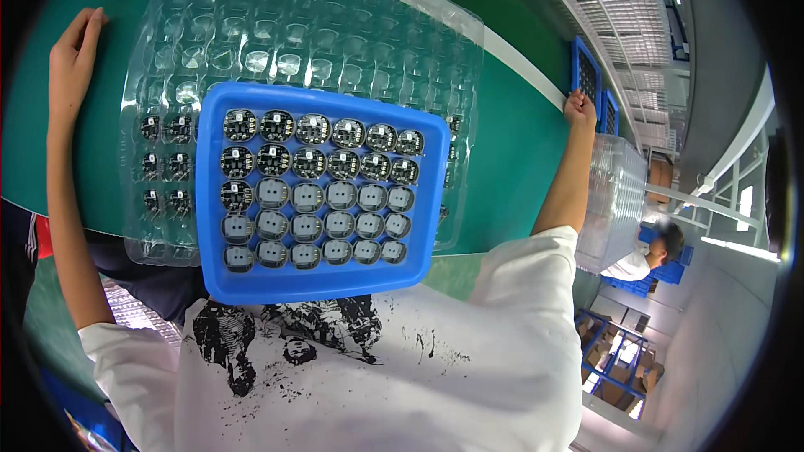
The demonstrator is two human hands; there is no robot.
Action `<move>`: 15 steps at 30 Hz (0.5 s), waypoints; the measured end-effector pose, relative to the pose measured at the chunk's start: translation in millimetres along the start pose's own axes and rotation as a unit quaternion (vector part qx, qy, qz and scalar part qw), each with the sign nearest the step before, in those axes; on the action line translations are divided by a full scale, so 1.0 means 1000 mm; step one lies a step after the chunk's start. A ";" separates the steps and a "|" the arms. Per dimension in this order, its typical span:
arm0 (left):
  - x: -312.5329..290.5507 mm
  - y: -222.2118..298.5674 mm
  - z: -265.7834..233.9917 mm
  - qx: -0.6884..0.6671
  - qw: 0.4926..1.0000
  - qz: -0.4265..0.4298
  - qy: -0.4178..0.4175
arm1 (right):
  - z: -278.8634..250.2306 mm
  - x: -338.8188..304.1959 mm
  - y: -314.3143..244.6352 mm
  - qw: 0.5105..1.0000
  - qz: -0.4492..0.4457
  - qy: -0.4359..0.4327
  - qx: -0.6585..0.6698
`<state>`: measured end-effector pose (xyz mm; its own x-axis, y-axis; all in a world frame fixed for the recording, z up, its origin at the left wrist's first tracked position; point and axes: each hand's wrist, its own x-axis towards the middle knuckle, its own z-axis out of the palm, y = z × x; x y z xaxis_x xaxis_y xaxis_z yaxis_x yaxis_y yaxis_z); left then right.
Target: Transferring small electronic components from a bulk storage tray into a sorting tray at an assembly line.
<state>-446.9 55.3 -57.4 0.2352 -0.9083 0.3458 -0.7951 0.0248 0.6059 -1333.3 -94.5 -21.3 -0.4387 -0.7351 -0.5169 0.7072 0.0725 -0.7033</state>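
My left hand (74, 63) rests on the green tabletop (105, 130) at the far left, loosely stretched out with nothing in it. Out to the right, my right hand (580, 107) has its fingers closed at the near end of a blue tray (588, 71) at the table's far edge. In front of me a larger blue tray (323, 289) holds rows of small rounded modules. The upper rows show black circuit boards (313, 128); the lower ones are bare grey housings (341, 193). Under it lies a clear plastic blister tray (276, 21) with several circuit boards (179, 165) in its pockets.
A stack of clear plastic trays (615, 201) stands right of my right forearm. Another blue tray (610, 113) is beside my right hand. Farther right, a person (645, 258) is near blue bins, and a shelf rack (615, 364) holds cardboard boxes.
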 end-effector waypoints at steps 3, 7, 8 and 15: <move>-0.001 -0.004 0.002 -0.001 0.999 0.028 0.029 | 0.003 0.008 0.001 1.000 0.010 -0.003 0.007; -0.001 -0.009 0.000 0.013 1.000 0.003 -0.002 | 0.006 0.018 -0.011 0.999 0.030 0.022 0.033; 0.000 -0.007 0.001 0.011 1.000 0.011 -0.003 | 0.008 0.021 -0.013 0.998 0.054 0.008 0.026; -0.005 -0.008 -0.001 0.021 1.000 0.014 -0.007 | 0.006 0.036 -0.007 0.998 0.032 0.035 0.028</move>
<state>-440.9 60.4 -63.4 0.2040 -0.9134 0.3523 -0.8248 0.0335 0.5644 -1350.3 -125.0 -32.3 -0.4277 -0.6812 -0.5942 0.7637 0.0793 -0.6407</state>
